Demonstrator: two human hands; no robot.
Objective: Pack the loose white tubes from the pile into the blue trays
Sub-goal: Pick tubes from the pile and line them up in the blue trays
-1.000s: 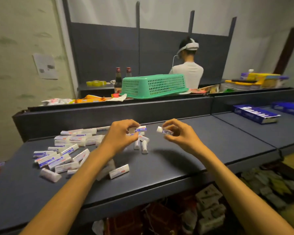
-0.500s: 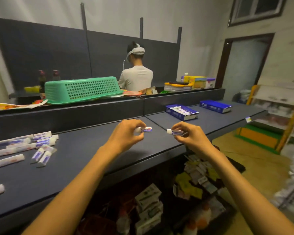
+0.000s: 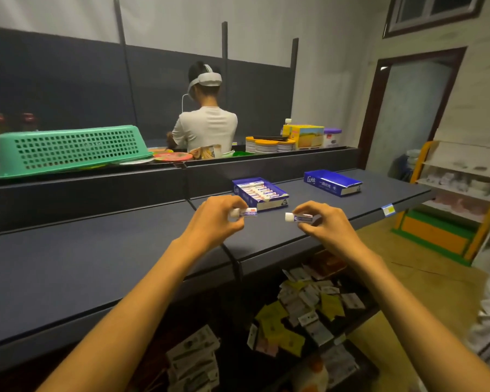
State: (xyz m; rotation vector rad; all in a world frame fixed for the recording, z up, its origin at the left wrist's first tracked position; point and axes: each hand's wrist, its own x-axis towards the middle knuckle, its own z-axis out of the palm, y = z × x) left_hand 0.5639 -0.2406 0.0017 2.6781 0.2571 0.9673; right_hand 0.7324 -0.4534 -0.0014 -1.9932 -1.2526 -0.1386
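White tubes, one in each hand, hang above the dark worktop (image 3: 96, 267) at centre frame: the left hand (image 3: 215, 222) pinches a capped tube (image 3: 245, 213) between curled fingers, and the right hand (image 3: 323, 224) pinches a second tube (image 3: 299, 217) the same way, cap pointing toward nine o'clock. Just beyond them, toward twelve o'clock, an open blue tray (image 3: 259, 192) sits on the worktop with a row of tubes already laid in it; a second blue tray (image 3: 333, 183), seemingly closed, lies toward one o'clock, well apart from the first. A green basket (image 3: 71, 149) stands upturned on the ledge at ten o'clock, and another person (image 3: 205, 120) works facing away behind it. The risk from here looks to be the light fingertip hold: either tube could slip and roll off the worktop's front edge into the cluttered shelf below, or land crooked across the packed row and block the next slot.
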